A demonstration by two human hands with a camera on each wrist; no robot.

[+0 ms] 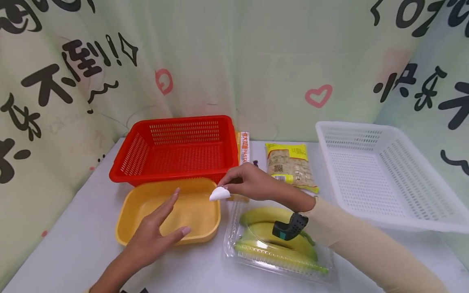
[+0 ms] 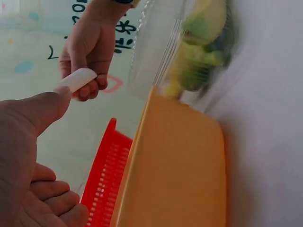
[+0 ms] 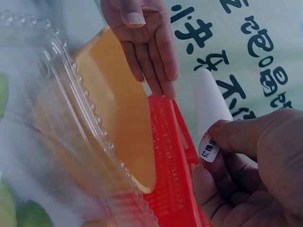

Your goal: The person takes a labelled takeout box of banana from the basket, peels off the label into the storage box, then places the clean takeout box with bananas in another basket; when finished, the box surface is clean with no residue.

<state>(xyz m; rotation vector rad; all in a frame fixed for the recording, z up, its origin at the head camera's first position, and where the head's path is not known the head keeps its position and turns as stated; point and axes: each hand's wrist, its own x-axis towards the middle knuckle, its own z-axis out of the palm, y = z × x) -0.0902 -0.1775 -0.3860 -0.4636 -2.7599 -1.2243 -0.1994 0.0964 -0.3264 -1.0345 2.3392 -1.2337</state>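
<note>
Between thumb and fingers, my right hand (image 1: 250,181) pinches a curled white sticker (image 1: 220,193), held up over the right rim of the yellow basin (image 1: 123,221). Printed characters show on a small part of the sticker (image 3: 210,106) in the right wrist view. My left hand (image 1: 152,232) hovers over the basin's near left side, fingers extended and thumb spread, holding nothing. Below my right forearm lies a clear plastic clamshell box (image 1: 229,244) with several bananas (image 1: 264,232) inside. In the left wrist view my left thumb (image 2: 49,106) overlaps the sticker.
A red perforated basket (image 1: 117,162) stands behind the basin. To its right are an upright pasta packet (image 1: 244,148) and a yellow-topped bag of grain-like food (image 1: 287,160). A large white basket (image 1: 326,162) occupies the right side. A printed curtain (image 1: 271,61) hangs behind the table.
</note>
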